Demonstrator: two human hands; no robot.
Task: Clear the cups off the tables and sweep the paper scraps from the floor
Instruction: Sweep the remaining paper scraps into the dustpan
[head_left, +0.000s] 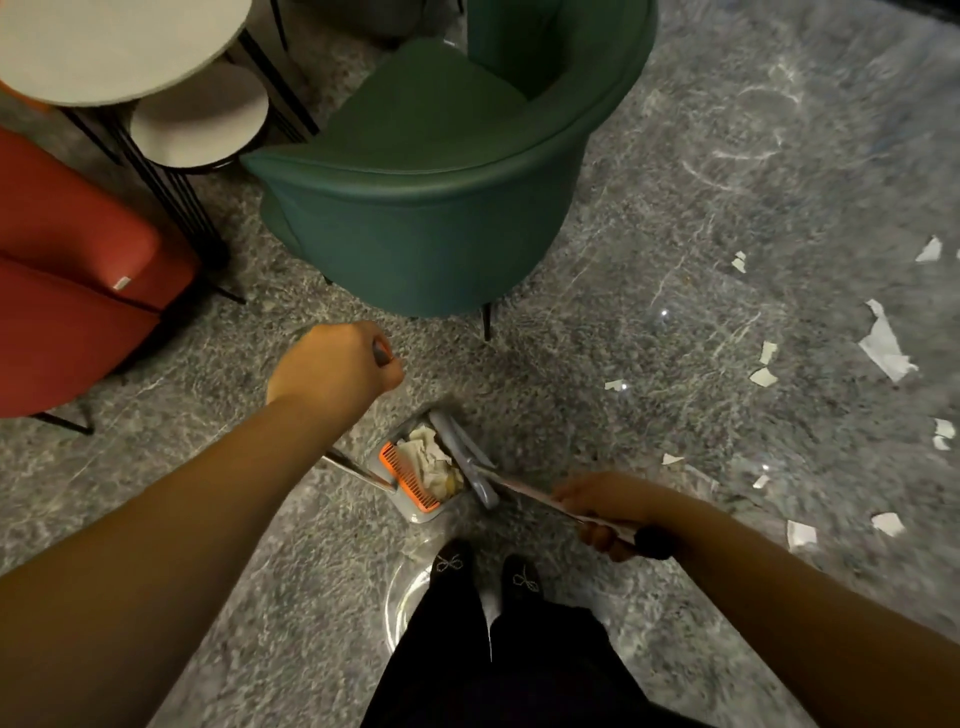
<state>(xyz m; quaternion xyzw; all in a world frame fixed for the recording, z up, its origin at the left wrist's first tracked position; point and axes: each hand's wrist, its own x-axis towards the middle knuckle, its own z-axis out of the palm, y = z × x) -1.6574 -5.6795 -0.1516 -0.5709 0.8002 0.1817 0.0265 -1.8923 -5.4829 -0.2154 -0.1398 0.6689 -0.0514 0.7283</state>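
My left hand (332, 364) grips the top of the dustpan's long handle. The grey dustpan (415, 512) with an orange comb edge stands on the floor in front of my feet and holds crumpled paper (428, 457). My right hand (605, 506) holds the broom handle (524, 491), and the grey broom head (467, 454) rests at the dustpan's mouth. Several white paper scraps (883, 348) lie scattered on the grey floor to the right. No cups are in view.
A green armchair (441, 171) stands just beyond the dustpan. A red chair (67, 280) is at the left, and two round white tables (109, 47) on black legs are at the top left. My black shoes (488, 569) are below the dustpan.
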